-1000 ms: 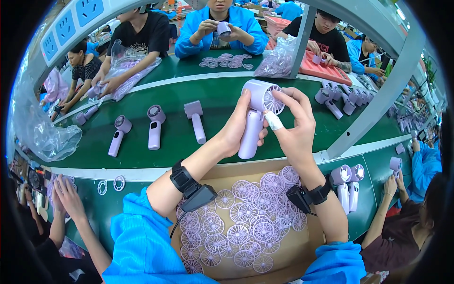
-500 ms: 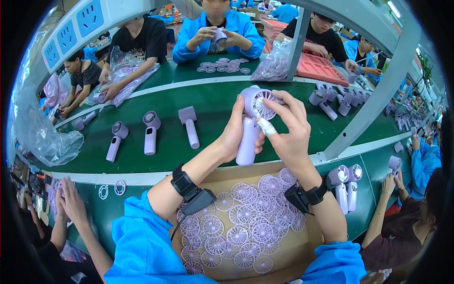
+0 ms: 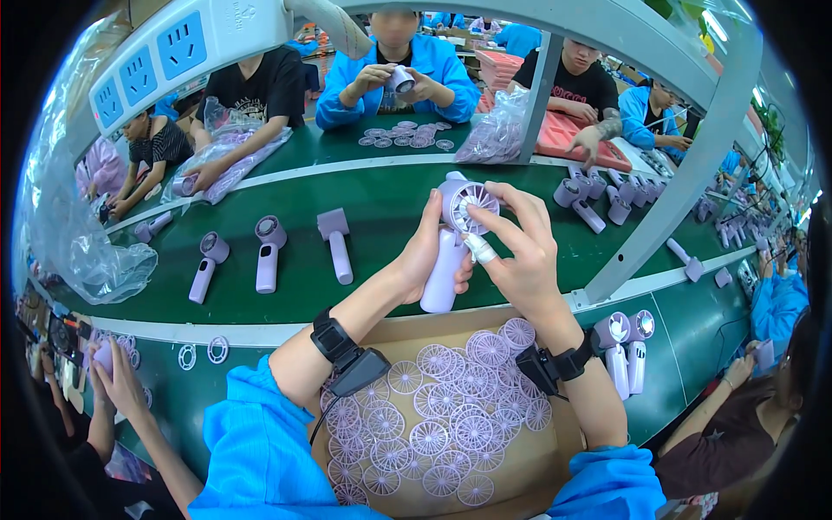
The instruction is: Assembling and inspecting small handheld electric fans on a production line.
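Lilac plastic everywhere, and the main bit is the handheld fan [image 3: 451,247] held up over the green worktop [image 3: 381,217], just above the cardboard box [image 3: 537,468] in the person's lap. Left hand [image 3: 425,256] has its grip wrapped snug round the fan's handle, so most of the handle is hidden behind the palm and only the bottom end pokes out. Right hand [image 3: 520,251] sits right beside the fan's round head, thumb with a white bandage pressing on the front grille [image 3: 471,201], fingers curled behind the head; I can't tell whether those fingers actually pinch anything back there. Both wrists wear black straps with a small device.

Below the fan, the box is full of loose round spoked grilles [image 3: 433,416], overlapping so much you can't count them, and the blue sleeves cut off its near corners.

Left of the fan, three more fans [image 3: 269,251] lie flat on the worktop, well apart from it. Right of it, two stand upright [image 3: 626,351] at the worktop edge. Beyond it other people sit working, partly blocked by a grey frame post [image 3: 685,173].
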A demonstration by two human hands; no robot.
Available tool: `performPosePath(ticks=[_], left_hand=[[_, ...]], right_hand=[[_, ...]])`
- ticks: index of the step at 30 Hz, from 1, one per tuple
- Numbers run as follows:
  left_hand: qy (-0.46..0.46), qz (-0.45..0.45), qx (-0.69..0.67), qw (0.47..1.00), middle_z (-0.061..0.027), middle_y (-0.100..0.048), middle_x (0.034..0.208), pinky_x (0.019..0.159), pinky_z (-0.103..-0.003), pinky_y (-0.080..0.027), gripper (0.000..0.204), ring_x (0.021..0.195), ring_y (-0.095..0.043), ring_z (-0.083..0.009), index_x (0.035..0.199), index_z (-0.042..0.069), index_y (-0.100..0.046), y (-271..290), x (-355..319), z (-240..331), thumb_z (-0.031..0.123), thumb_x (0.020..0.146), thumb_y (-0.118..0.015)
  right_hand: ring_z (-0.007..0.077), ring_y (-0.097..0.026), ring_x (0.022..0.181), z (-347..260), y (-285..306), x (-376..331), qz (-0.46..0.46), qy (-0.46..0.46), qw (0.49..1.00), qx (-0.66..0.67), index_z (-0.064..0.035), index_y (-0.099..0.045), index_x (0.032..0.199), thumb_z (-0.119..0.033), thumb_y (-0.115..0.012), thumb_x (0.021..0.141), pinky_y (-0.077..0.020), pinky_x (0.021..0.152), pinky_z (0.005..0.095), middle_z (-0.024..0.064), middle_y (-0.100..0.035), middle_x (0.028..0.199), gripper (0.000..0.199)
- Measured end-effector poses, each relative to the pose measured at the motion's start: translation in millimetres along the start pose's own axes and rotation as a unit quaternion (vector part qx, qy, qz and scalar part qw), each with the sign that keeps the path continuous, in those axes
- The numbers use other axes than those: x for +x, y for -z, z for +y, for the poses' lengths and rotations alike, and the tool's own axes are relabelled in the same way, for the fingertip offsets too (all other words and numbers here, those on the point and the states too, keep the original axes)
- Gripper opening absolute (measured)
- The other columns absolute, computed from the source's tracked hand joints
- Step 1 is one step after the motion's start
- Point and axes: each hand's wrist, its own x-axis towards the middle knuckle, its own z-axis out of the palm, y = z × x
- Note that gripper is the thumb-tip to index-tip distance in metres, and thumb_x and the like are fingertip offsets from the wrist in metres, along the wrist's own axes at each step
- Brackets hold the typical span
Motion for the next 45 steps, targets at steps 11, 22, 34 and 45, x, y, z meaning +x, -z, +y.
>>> performPosePath(ticks=[11,22,34,45], left_hand=[[0.032,0.008,-0.014,0.999,-0.0023,-0.043,0.05,0.04,-0.026,-0.038,0.084,0.041,-0.044,-0.0132,0.066,0.008,-0.05,-6,-4,5,0.083,0.078,-0.015],[0.096,-0.127,-0.08,0.984,-0.0033,-0.043,0.05,0.039,-0.027,-0.038,0.084,0.04,-0.044,-0.0151,0.067,0.008,-0.049,0,-12,10,0.084,0.077,-0.015],[-0.031,0.102,0.175,0.979,-0.009,-0.057,0.073,0.043,-0.026,-0.046,0.057,0.048,-0.053,-0.0158,0.124,0.012,-0.043,-4,0,2,0.058,0.094,-0.029],[-0.138,0.017,0.248,0.959,-0.0086,-0.057,0.081,0.043,-0.024,-0.047,0.049,0.052,-0.056,-0.0128,0.144,0.022,-0.026,8,2,-4,0.035,0.098,-0.038]], right_hand=[[0.0307,-0.055,0.102,0,-2,3,-0.013,0.022,0.999,-0.028,-0.0079,-0.07,0.1,0.001,-0.072,0.06,-0.0474,0.085,0.0369,0.0134,-0.059,0.115,0.041],[0.0301,-0.053,0.106,18,-1,7,-0.031,0.102,0.993,0.046,-0.0071,-0.064,0.11,-0.006,-0.071,0.072,-0.0459,0.089,0.0362,0.0125,-0.058,0.117,0.039],[0.0144,-0.054,0.103,24,-21,-14,-0.027,-0.398,0.759,0.515,-0.0056,-0.042,0.133,-0.002,-0.058,0.085,-0.0468,0.076,0.0273,0.0072,-0.054,0.117,0.05],[0.0185,-0.057,0.102,39,-13,-22,-0.01,-0.405,0.759,0.51,-0.0061,-0.05,0.121,-0.014,-0.047,0.094,-0.0486,0.085,0.0336,0.0091,-0.055,0.115,0.029]])
